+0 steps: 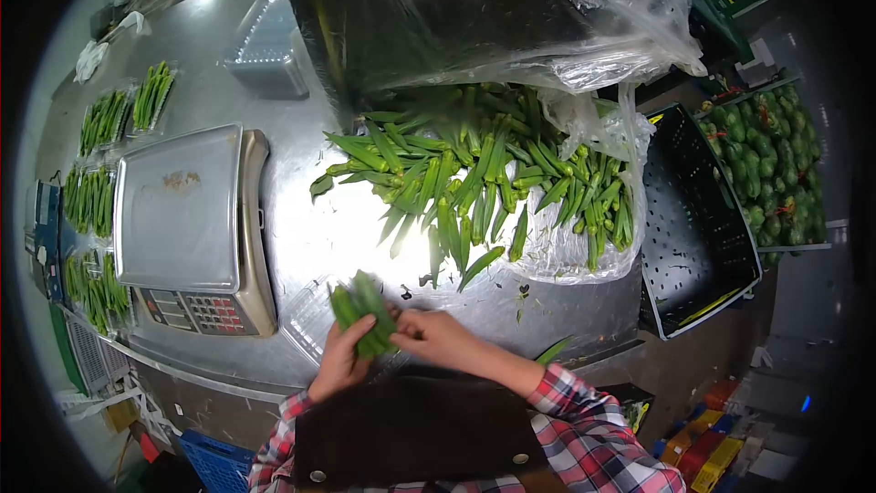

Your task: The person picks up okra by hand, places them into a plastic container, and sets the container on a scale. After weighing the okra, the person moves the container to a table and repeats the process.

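A small bunch of green okra pods (pixel 363 310) is held near the table's front edge. My left hand (pixel 343 354) is closed round the bunch from the left, thumb across the pods. On the right side of the same bunch, the fingers of my right hand (pixel 427 336) are pressed together at the pods' lower ends. A clear plastic tray (pixel 306 318) lies under and beside my left hand. Beyond my hands, a large heap of loose okra (pixel 484 164) spreads from a clear plastic bag (pixel 584 260) across the metal table (pixel 301 183).
A scale (pixel 182 210) stands at the left, with several packed okra trays (pixel 89 201) beyond it. Stacked clear trays (pixel 269 46) are at the back. A black crate (pixel 698 219) sits at the right, near a crate of green produce (pixel 766 160). A blue crate (pixel 214 461) is below left.
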